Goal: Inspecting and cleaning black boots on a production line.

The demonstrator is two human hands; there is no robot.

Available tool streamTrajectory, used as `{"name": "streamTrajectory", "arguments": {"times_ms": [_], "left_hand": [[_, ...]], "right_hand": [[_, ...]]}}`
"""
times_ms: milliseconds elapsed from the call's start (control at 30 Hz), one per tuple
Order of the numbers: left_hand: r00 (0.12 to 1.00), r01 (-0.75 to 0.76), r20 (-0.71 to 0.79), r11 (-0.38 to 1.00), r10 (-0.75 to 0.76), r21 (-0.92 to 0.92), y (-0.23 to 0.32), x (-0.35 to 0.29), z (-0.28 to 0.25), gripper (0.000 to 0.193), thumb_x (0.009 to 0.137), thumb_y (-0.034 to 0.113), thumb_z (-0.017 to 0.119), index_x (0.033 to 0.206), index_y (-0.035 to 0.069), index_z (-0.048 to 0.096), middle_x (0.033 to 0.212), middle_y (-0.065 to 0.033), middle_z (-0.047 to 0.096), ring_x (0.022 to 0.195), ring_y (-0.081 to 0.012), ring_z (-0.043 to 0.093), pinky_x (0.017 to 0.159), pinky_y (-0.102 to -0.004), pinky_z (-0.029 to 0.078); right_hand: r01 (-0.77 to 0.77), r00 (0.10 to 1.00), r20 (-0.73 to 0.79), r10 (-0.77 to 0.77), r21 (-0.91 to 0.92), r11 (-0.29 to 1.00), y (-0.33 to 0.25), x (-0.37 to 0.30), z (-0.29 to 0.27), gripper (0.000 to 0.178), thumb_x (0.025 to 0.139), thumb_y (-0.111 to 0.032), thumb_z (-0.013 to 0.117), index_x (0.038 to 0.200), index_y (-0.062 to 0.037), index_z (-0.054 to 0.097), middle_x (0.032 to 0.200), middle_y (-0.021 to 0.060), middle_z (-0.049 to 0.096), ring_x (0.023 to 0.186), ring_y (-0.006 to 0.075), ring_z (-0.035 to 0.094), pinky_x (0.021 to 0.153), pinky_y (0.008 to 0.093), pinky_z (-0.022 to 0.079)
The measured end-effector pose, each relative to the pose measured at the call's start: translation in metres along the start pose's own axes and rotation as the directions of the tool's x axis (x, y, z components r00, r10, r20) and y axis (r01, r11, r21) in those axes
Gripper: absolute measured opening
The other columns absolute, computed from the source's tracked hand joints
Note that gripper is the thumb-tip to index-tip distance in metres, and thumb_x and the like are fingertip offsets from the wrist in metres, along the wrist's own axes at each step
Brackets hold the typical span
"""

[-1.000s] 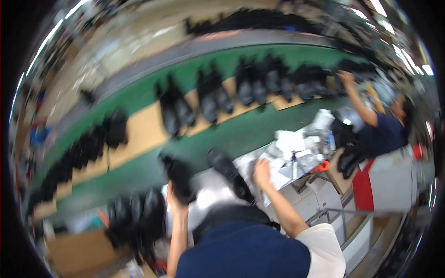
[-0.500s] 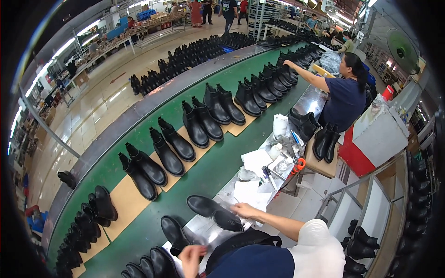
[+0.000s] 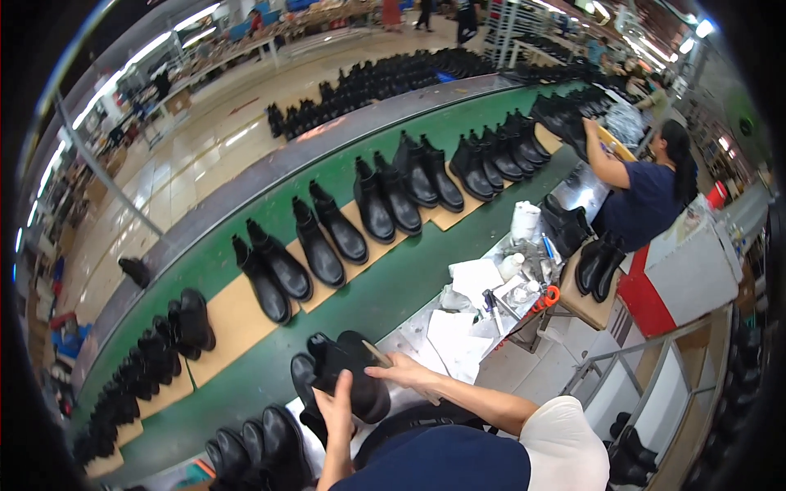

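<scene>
A black ankle boot [image 3: 368,393] is tilted up between my two hands above the workbench, its shape partly hidden by them. My left hand [image 3: 337,403] is closed on the boot's near side, thumb up. My right hand [image 3: 401,372] reaches in from the right; its fingertips are at the boot. A thin tan stick-like piece [image 3: 376,353] runs through the right hand's grip; its kind I cannot make out. Behind my left hand another black boot [image 3: 303,375] shows in part.
Pairs of black boots [image 3: 319,245] stand on tan card along a green conveyor [image 3: 409,278]. More boots [image 3: 282,438] sit at lower left. White papers [image 3: 454,340], bottles and orange-handled scissors [image 3: 547,299] lie on the bench. A co-worker [image 3: 643,192] handles boots at far right.
The boot that lay on the bench is now raised and turned between my hands. My left hand came up to it, and a tan piece now shows in my right hand. The view has shifted.
</scene>
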State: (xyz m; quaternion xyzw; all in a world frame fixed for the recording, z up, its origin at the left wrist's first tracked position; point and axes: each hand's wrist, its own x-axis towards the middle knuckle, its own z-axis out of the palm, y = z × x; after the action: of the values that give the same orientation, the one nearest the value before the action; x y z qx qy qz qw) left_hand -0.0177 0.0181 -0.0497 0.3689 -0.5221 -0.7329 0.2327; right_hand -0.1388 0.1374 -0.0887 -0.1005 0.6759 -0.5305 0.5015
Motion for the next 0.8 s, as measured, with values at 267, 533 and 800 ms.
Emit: {"name": "streamTrajectory", "arguments": {"times_ms": [267,533,800], "left_hand": [[0.922,0.384,0.209,0.849,-0.327,-0.363,0.024,-0.003,-0.058,0.049,0.083,0.034,0.065,0.120,0.005,0.052,0.108,-0.0064,0.060,0.094,-0.0161,0.059,0.081,-0.0297,0.049],[0.925,0.366,0.249,0.843,-0.285,-0.395,-0.001,-0.014,-0.074,0.057,0.084,0.045,0.062,0.121,0.005,0.049,0.110,-0.0064,0.058,0.099,-0.0161,0.057,0.086,-0.0305,0.047],[0.922,0.326,0.295,0.914,-0.251,-0.242,0.008,-0.021,-0.067,0.056,0.085,0.047,0.060,0.119,0.004,0.050,0.107,-0.0070,0.059,0.094,-0.0148,0.058,0.082,-0.0298,0.048]], "right_hand": [[0.322,0.936,0.235,-0.264,-0.262,0.910,-0.017,-0.035,-0.005,0.033,0.096,-0.032,0.041,0.095,-0.0004,0.051,0.076,0.0091,0.058,0.065,0.0174,0.058,0.063,0.0335,0.046],[0.571,0.788,0.567,-0.239,-0.528,0.629,-0.042,-0.056,0.034,0.030,0.096,-0.028,0.039,0.091,-0.0010,0.051,0.078,0.0166,0.057,0.074,0.0357,0.057,0.066,0.0419,0.044],[0.625,0.750,0.643,-0.152,-0.614,0.482,-0.061,-0.058,0.050,0.039,0.097,-0.032,0.036,0.083,0.0014,0.051,0.074,0.0217,0.059,0.072,0.0414,0.058,0.064,0.0484,0.045]]}}
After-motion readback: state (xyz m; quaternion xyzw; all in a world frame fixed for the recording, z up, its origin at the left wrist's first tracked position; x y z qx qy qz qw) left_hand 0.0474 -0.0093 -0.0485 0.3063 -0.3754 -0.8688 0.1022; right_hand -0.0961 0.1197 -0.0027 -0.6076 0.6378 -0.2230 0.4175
